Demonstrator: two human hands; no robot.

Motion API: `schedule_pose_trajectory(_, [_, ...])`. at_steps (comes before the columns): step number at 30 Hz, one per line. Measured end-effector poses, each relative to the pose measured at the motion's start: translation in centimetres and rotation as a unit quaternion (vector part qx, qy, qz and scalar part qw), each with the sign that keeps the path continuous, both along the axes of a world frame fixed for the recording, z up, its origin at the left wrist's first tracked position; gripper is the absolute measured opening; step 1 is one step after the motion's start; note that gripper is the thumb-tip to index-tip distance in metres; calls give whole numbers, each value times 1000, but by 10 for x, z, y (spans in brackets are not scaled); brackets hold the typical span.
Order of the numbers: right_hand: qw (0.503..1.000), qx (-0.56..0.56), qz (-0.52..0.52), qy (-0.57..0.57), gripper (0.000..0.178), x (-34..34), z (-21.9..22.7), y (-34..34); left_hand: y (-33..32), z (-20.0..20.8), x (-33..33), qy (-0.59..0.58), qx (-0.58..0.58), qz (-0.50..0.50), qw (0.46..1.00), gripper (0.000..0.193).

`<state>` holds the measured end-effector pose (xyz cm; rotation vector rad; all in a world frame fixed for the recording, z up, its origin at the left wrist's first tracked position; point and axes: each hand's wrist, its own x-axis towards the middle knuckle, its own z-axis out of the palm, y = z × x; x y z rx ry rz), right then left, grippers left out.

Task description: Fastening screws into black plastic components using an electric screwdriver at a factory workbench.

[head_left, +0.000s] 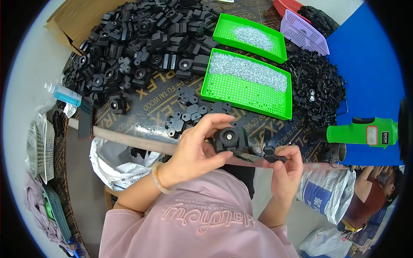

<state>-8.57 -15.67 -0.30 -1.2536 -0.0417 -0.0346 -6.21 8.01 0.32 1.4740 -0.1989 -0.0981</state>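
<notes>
My left hand (187,148), with a pale bangle on its wrist, grips a black plastic block (229,138) between thumb and fingers. A round recess with a small metal centre faces up on the block. In my right hand (287,170), just to the right, a small black plate with hexagonal lobes (272,155) is pinched between thumb and fingertips. The plate and the block are apart. Similar black hexagon-lobed plates (193,112) lie on the table beyond my left hand.
A large heap of black plastic blocks (142,38) covers the far left of the dark table. Two green trays (241,101) hold small silvery pieces. Small black parts (318,86) are piled at right, beside a green power tool (361,132). A blue-liquid bottle (64,94) lies at left.
</notes>
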Motion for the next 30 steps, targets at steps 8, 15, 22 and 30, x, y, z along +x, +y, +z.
schedule_pose_trajectory(8, [996, 14, 61, -59, 22, 0, -4, 0, 2, -2, -3, -61, 49, -41, 996, 47])
schedule_pose_trajectory(15, [997, -46, 42, -45, 31, -1, -2, 6, -2, -5, -7, 6, -146, -108, 983, 56])
schedule_pose_trajectory(22, [994, 92, 51, 6, 36, -3, -7, 5, 2, -6, -8, -78, 31, -133, 988, 67])
schedule_pose_trajectory(30, [995, 60, 74, 19, 35, 2, -3, 7, 0, 2, -7, -116, 84, -175, 974, 67])
